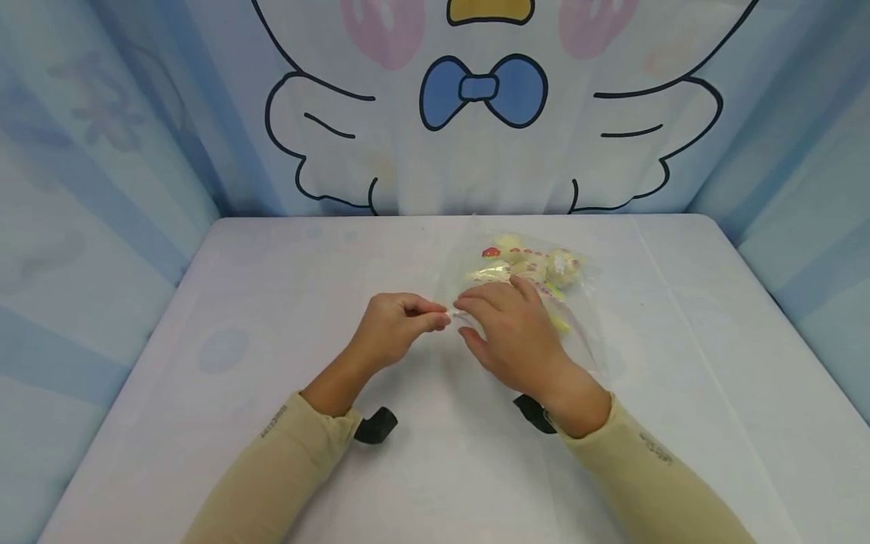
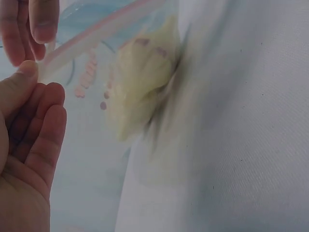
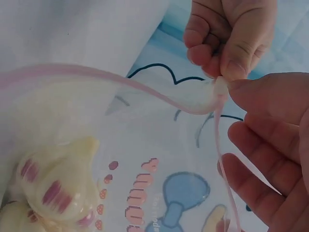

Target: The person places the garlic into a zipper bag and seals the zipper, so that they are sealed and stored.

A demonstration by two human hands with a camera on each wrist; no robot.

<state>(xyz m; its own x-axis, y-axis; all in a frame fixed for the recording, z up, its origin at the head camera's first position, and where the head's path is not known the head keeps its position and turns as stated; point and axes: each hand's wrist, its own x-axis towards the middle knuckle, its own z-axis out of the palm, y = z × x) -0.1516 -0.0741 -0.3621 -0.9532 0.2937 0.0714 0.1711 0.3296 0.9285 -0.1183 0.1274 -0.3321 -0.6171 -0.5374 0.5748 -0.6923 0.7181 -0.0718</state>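
A clear zip bag (image 1: 445,268) with a pink seal strip (image 3: 104,73) stands at the table's middle right, its mouth parted in the right wrist view. Inside lie several pale yellow, rounded things (image 3: 58,193) with pinkish-purple marks. My left hand (image 1: 394,329) pinches the bag's corner between thumb and finger, by a small whitish end piece (image 3: 220,89) of the seal. Close beside that corner is my right hand (image 1: 519,340), fingers loosely bent and spread, a fingertip right at the end piece. Part of the bag is hidden behind the right hand.
The white table (image 1: 224,423) runs back to a curtain (image 1: 476,166) printed with a cartoon bird and blue bow. Pale blue curtains (image 1: 88,227) hang along both sides. Black mounts (image 1: 376,425) stick out below both wrists.
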